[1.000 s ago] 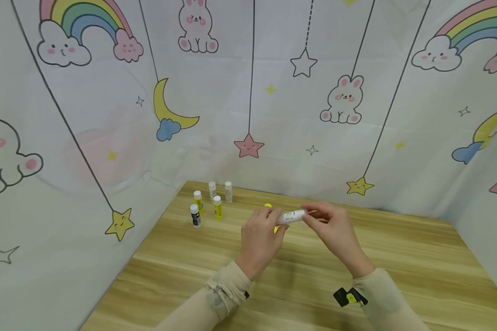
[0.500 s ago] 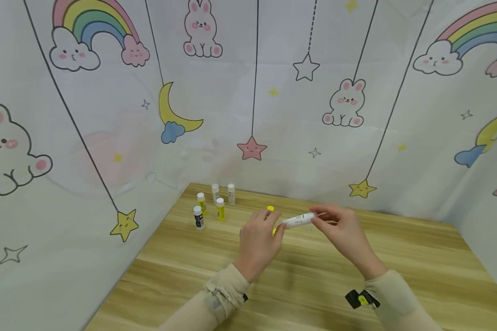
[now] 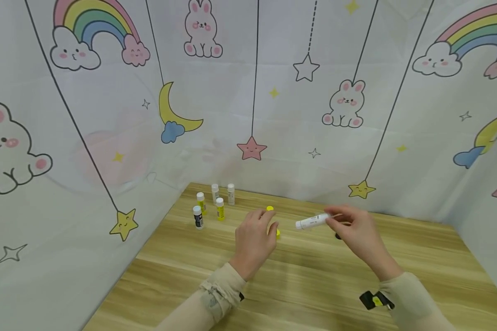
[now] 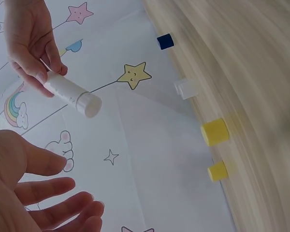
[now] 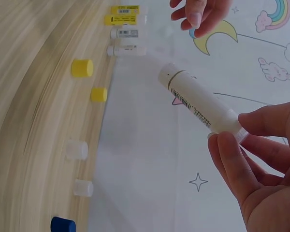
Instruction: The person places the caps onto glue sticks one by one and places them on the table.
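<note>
A white glue stick (image 3: 311,221) is held in the air by my right hand (image 3: 358,236), whose thumb and fingers pinch one end. It lies nearly level, and in the right wrist view its printed label and barcode show. Its other end points toward my left hand (image 3: 254,239), which hangs over the table with fingers apart and nothing in them. In the left wrist view, the end of the stick facing the camera looks white and closed. Beneath the hands, a yellow cap (image 5: 82,68) and a smaller-looking yellow cap (image 5: 99,94) stand on the table.
Several glue sticks stand at the back left: a dark one (image 3: 198,218), yellow ones (image 3: 220,209) and white ones (image 3: 231,195). Two translucent caps (image 5: 77,150) and a dark blue cap (image 5: 63,224) continue the row of caps. A printed cloth (image 3: 290,115) walls the wooden table (image 3: 314,285).
My left hand has let go of the glue stick's end and drawn slightly left. My right hand has carried the stick to the right, uncovering more of the caps.
</note>
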A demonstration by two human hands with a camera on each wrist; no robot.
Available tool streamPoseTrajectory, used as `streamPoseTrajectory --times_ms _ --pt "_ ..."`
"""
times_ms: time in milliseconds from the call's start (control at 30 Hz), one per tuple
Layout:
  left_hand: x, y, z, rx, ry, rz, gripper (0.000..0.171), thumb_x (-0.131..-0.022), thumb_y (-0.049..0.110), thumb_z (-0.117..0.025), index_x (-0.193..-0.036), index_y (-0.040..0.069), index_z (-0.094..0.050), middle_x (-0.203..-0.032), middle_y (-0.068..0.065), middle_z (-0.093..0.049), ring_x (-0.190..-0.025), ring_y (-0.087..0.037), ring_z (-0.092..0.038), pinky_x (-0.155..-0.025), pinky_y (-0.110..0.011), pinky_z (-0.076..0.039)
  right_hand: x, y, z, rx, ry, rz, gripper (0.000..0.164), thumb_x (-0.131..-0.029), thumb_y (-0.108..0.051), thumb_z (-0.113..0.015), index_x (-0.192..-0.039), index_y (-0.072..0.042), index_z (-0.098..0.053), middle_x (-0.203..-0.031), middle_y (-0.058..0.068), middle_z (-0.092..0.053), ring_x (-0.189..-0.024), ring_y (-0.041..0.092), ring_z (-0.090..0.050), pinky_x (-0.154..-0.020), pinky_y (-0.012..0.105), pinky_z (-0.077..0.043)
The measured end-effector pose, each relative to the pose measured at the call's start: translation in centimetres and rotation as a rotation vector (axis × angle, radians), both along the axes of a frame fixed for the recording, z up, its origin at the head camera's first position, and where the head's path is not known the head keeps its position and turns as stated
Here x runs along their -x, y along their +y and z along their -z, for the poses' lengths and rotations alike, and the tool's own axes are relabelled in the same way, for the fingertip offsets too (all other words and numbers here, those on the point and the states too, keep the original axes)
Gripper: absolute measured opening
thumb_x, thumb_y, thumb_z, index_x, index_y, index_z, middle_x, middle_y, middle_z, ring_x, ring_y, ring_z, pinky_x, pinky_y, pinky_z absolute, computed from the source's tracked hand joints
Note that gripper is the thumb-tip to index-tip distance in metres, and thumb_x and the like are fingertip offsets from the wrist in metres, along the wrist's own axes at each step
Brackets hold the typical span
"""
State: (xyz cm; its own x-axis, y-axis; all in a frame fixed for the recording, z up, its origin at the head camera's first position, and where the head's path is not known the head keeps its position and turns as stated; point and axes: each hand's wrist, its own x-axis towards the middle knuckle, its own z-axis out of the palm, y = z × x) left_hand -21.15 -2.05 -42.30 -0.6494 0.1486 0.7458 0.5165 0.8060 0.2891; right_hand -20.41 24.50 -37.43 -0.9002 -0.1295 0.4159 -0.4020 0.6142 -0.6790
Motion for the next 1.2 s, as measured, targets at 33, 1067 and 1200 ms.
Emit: streamPoseTrajectory --times_ms 33,1067,1200 --pt "0.1 -0.1 0.1 -0.001 -0.002 -0.001 0.023 -0.088 0.019 -0.079 -0.111 0.015 -0.075 -0.101 -0.003 -0.070 -0.088 -0.020 -0.067 -0.058 -0.035 -0.056 -0.1 0.1 0.0 -0.003 0.000 0.001 0.022 -0.095 -0.017 -0.073 -0.116 -0.011 -0.074 -0.111 0.006 -0.070 -0.094 0.021 -0.071 -0.069 0.026 -0.057" --pt "2.0 -4.0 0.9 -0.044 -0.037 -0.130 0.019 -0.088 0.017 -0.079 -0.106 0.012 -0.076 -0.097 -0.005 -0.069 -0.079 -0.021 -0.066 -0.050 -0.033 -0.051 -0.8 6.5 1.1 -0.222 0.008 0.062 0.026 -0.092 -0.009 -0.075 -0.118 -0.007 -0.073 -0.110 0.010 -0.069 -0.087 0.027 -0.071 -0.060 0.026 -0.055" --pt "2.2 -4.6 1.0 -0.050 -0.031 -0.143 0.019 -0.087 0.017 -0.079 -0.105 0.011 -0.075 -0.095 -0.004 -0.069 -0.076 -0.020 -0.065 -0.050 -0.032 -0.050 -1.0 7.1 1.1 -0.245 0.009 0.071 0.027 -0.091 -0.008 -0.075 -0.118 -0.006 -0.073 -0.108 0.011 -0.070 -0.086 0.028 -0.072 -0.058 0.026 -0.055"
